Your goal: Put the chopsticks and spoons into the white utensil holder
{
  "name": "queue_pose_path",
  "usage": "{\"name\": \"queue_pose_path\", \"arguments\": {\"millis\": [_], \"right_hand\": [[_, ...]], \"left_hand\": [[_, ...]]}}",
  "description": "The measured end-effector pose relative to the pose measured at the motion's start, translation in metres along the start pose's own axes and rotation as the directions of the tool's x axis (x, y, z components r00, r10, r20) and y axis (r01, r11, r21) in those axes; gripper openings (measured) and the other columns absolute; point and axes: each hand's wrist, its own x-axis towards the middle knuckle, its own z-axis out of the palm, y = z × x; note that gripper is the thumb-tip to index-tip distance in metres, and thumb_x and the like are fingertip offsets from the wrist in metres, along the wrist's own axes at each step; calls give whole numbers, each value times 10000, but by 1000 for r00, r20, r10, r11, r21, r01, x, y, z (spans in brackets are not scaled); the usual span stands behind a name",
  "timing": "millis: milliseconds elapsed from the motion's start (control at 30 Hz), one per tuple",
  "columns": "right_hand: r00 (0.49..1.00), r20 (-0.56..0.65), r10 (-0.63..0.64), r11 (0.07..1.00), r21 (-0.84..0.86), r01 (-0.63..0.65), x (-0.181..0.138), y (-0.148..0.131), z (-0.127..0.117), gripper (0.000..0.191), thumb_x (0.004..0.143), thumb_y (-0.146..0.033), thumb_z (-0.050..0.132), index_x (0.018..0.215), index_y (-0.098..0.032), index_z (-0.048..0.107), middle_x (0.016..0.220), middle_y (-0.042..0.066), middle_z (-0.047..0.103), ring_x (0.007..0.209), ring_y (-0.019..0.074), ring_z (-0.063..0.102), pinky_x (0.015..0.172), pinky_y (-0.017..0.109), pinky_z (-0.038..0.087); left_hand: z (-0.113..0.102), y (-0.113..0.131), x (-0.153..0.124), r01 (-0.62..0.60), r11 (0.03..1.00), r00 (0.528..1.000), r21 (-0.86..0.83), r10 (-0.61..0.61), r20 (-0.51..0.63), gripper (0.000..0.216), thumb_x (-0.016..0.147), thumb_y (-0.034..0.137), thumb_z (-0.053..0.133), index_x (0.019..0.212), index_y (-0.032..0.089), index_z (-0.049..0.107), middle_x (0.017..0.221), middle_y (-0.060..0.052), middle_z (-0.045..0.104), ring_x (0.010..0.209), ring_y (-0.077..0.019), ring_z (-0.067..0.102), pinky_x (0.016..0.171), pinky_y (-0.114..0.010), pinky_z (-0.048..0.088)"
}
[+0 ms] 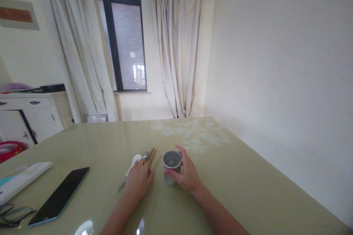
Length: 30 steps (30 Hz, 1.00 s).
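My right hand is wrapped round the side of a grey cylindrical utensil holder, thumb in front and fingers behind. The holder stands upright on the table, and small holes show in its bottom. To its left, my left hand is palm down over a small group of utensils, its fingers curled round the lower part of some wooden chopsticks. A white spoon and a shiny metal spoon lie beside the chopsticks, partly under that hand. A thin metal handle sticks out at its left.
On the left of the glossy table lie a dark phone, a white power strip-like bar and a black cable. A wall runs along the right edge. Behind are curtains and a white cabinet.
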Motion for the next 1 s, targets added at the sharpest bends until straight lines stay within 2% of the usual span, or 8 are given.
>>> {"name": "queue_pose_path", "arguments": {"millis": [167, 267, 433, 500, 600, 733, 867, 1000], "right_hand": [[987, -96, -127, 992, -29, 125, 2, -1, -7, 831, 915, -682, 726, 1549, -211, 469, 1349, 186, 682, 1255, 375, 663, 1083, 537, 533], [937, -224, -267, 963, -93, 252, 0, -15, -13, 544, 1036, -597, 591, 1455, -251, 573, 1341, 160, 677, 1265, 349, 636, 1098, 528, 509], [898, -215, -385, 923, -78, 377, -10, -44, -12, 249, 1101, -372, 541, 1276, -283, 694, 1202, 99, 715, 1160, 287, 648, 1030, 453, 514], [896, -212, -391, 919, -32, 393, -12, -50, -11, 203, 1103, -311, 538, 1199, -286, 715, 1129, 78, 730, 1105, 268, 659, 995, 430, 516], [904, -246, -350, 926, 56, 373, -13, -53, -11, 192, 1100, -277, 538, 1111, -284, 730, 1063, 66, 735, 1061, 256, 667, 954, 408, 525], [916, -253, -311, 919, 165, 358, -9, -57, -12, 151, 1072, -313, 607, 1093, -272, 750, 1087, 67, 754, 1097, 257, 677, 994, 407, 525], [906, -413, -94, 905, 345, 251, 0, -55, -19, 208, 1082, -386, 600, 1019, -239, 733, 961, 53, 767, 920, 222, 715, 849, 348, 559], [752, -647, 124, 866, 440, 236, 16, -41, -37, 290, 1076, -492, 586, 1006, -219, 654, 852, 38, 758, 752, 199, 696, 732, 327, 551]], "left_hand": [[-9, 9, 3, 62, 935, 990, -350, -102, -96, 277, 1067, 372, 429, 955, 215, 627, 875, -65, 754, 841, -247, 728, 773, -350, 541], [-14, 17, -2, -51, 845, 941, -533, -138, -309, 305, 1096, 447, 404, 1076, 222, 609, 824, -19, 745, 723, -210, 724, 670, -311, 550], [-21, 31, -17, -585, 752, 701, -305, 279, -656, 264, 1075, 252, 519, 1303, 243, 653, 1121, -72, 784, 1012, -189, 765, 912, -312, 615], [-24, 36, -21, -668, 716, 618, -202, 382, -687, 326, 1064, 190, 547, 1365, 260, 650, 1134, -62, 781, 1060, -175, 757, 971, -294, 605], [-29, 40, -26, -687, 713, 575, -140, 416, -704, 342, 1068, 177, 558, 1385, 261, 656, 1095, -45, 784, 1031, -156, 757, 960, -262, 604], [-32, 42, -27, -704, 703, 560, -104, 459, -689, 326, 1081, 192, 543, 1376, 250, 671, 1107, -56, 791, 1039, -163, 755, 947, -260, 604], [-28, 30, -18, -653, 749, 588, -113, 408, -698, 300, 1072, 193, 565, 1345, 249, 676, 1114, -59, 795, 1029, -177, 748, 957, -299, 591], [-19, 7, -3, -368, 913, 753, -174, 183, -632, 248, 1095, 273, 497, 1196, 227, 718, 1049, -71, 791, 971, -221, 730, 923, -370, 583]]}}
